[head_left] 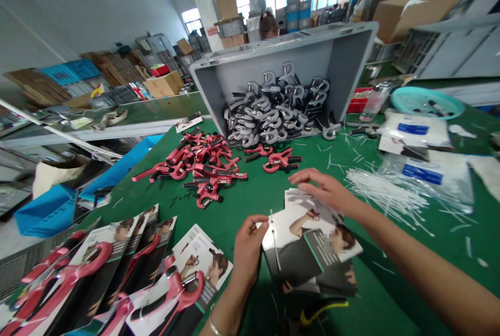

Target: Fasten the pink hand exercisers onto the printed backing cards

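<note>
My left hand (pixel 249 242) pinches the left edge of the top printed card (pixel 308 245) on a small stack lying on the green table (pixel 250 195), with a thin white tie hanging at the card's hole. My right hand (pixel 326 190) rests over the far end of the stack, fingers spread and curved onto the cards. A pile of red hand grippers (pixel 199 161) lies beyond, to the left. Two more red grippers (pixel 281 160) sit just past the cards.
A tipped grey crate (pixel 351 54) holds several grey hand grippers (pixel 273 107). White cable ties (pixel 383 190) and plastic bags (pixel 425 169) lie at the right. Finished carded red grippers (pixel 117 273) overlap at lower left. A person sits behind the crate.
</note>
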`<state>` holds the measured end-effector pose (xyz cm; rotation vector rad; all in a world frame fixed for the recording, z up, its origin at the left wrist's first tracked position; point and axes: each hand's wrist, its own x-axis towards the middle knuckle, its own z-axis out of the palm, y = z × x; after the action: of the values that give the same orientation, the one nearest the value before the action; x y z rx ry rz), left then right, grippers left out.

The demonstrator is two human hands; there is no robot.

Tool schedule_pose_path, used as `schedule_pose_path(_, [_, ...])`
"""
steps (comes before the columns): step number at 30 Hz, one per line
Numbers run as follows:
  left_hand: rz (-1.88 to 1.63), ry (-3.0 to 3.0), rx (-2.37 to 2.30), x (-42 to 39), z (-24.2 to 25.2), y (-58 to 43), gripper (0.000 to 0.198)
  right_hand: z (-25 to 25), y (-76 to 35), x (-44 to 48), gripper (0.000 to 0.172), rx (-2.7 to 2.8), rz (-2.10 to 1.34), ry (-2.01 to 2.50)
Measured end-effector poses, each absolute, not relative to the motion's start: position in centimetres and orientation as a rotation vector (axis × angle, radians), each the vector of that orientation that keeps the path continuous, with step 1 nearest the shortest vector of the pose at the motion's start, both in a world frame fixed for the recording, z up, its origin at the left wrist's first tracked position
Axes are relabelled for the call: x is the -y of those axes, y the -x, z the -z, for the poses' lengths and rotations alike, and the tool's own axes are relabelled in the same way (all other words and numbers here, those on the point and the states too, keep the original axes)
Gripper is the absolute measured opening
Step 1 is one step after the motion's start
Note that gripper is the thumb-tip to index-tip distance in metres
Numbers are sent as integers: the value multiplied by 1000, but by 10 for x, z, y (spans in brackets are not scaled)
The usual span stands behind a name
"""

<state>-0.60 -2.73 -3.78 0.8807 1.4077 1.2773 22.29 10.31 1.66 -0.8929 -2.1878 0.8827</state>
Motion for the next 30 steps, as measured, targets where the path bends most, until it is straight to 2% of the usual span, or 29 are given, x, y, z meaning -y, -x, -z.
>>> schedule_pose_path(2, [-1373, -767, -1427, 38, 39, 6, 37, -6, -221, -141, 26, 2256, -639, 1195])
schedule_pose_path(5, [-1219, -739, -1387, 56, 48, 2, 47, 16, -210, -196, 25, 2316, -530, 1363])
schedule_pose_path(8, [-1061, -791, -1406, 71, 58, -10, 40, 34, -196, -230, 26, 2412, -504, 1447])
schedule_pose_path(12, [-1112, -825, -1499, 79, 59, -30, 32, 41, -190, -245, 32, 2535, -535, 1505])
schedule_pose_path(16, [-1098, -987, -1556, 73, 53, -31, 32, 20, -206, -241, 23, 2537, -538, 1537])
schedule_pose_path(21, [-1198, -1193, -1547, 54, 33, -2, 43, -26, -239, -181, 38, 2380, -513, 1566])
schedule_pose_path(26, [-1330, -1199, -1185, 17, -6, -11, 58, -43, -220, -61, 24, 2304, -662, 1297])
schedule_pose_path(30, [-1355, -1149, -1218, -2, -11, -25, 48, -38, -206, 2, 20, 2286, -708, 1169])
